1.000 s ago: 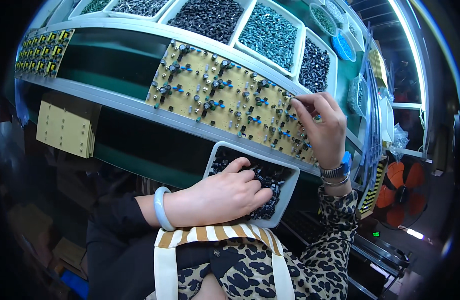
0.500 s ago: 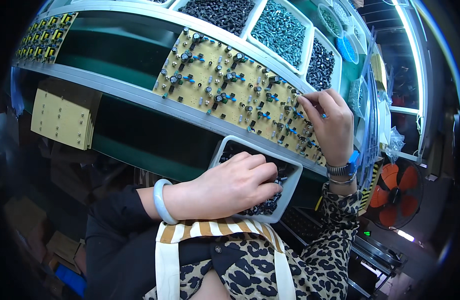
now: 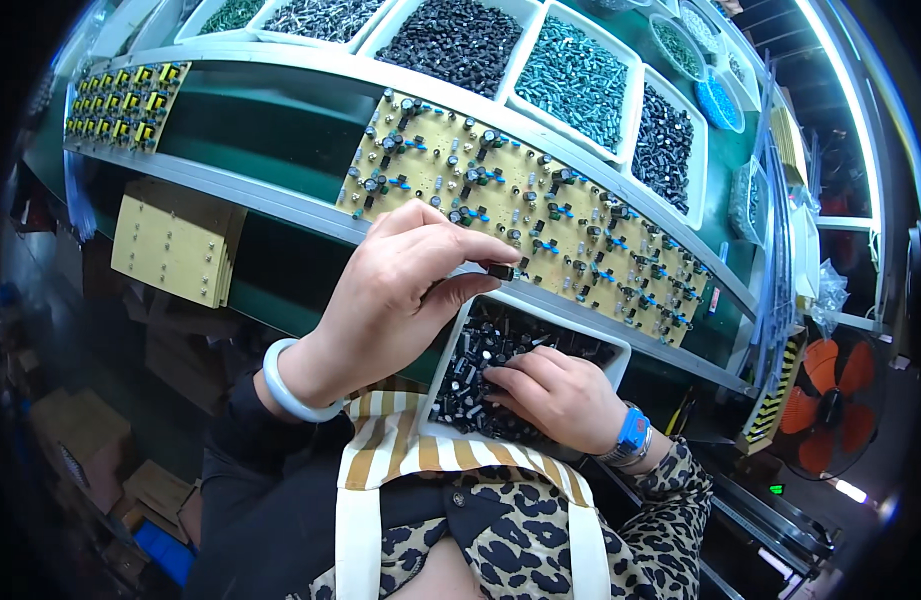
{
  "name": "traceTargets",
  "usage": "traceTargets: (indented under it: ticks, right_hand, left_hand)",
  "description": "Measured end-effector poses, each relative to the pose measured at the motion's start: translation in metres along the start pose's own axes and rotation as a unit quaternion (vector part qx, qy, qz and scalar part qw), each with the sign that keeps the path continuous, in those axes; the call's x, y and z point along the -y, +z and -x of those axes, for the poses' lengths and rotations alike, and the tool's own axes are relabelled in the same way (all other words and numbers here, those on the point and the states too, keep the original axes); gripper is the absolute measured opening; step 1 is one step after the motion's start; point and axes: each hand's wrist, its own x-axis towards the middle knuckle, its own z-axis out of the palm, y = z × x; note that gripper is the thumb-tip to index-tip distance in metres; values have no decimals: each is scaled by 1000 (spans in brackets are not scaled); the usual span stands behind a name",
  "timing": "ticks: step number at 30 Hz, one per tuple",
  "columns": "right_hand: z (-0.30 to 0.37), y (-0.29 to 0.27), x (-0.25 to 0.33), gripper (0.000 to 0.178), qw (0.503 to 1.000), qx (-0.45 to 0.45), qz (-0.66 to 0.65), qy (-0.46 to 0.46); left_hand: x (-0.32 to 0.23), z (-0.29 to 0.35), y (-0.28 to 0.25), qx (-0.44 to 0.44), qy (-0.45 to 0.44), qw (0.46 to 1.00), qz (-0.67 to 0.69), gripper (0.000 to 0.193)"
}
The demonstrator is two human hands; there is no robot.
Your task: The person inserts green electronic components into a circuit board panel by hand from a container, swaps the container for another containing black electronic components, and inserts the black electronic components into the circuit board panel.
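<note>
My left hand, with a pale bangle at the wrist, pinches a small dark capacitor between thumb and forefinger. It hovers over the front edge of a long tan circuit board filled with capacitors and blue parts. My right hand, wearing a blue watch, dips its fingers into a white tray of loose black capacitors. Its thumb and fingers are drawn together among the parts; what they grip, if anything, cannot be made out.
Behind the rail stand bins of black capacitors, teal parts and dark parts. A board with yellow parts lies at the far left. Stacked tan boards hang below the rail. An orange fan stands right.
My left hand has lifted out of the tray and moved up to the board with a capacitor. My right hand has left the board and come down into the tray.
</note>
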Motion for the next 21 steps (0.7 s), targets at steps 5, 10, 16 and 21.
traceTargets:
  ticks: [5, 10, 16, 21]
  right_hand:
    - [9, 1, -5, 25, 1000, -10, -9, -16]
    - [6, 4, -5, 25, 997, -63, -36, -6]
    - [14, 3, -12, 22, 992, -84, -98, 14]
    - [16, 7, -12, 21, 990, -103, -94, -1]
  left_hand:
    - [-5, -9, -4, 33, 17, 996, -79, 29]
    - [-3, -27, 5, 10, 36, 986, -165, 26]
    - [-4, -60, 22, 0, 96, 949, -299, 18]
    - [4, -72, 31, 16, 113, 937, -330, 15]
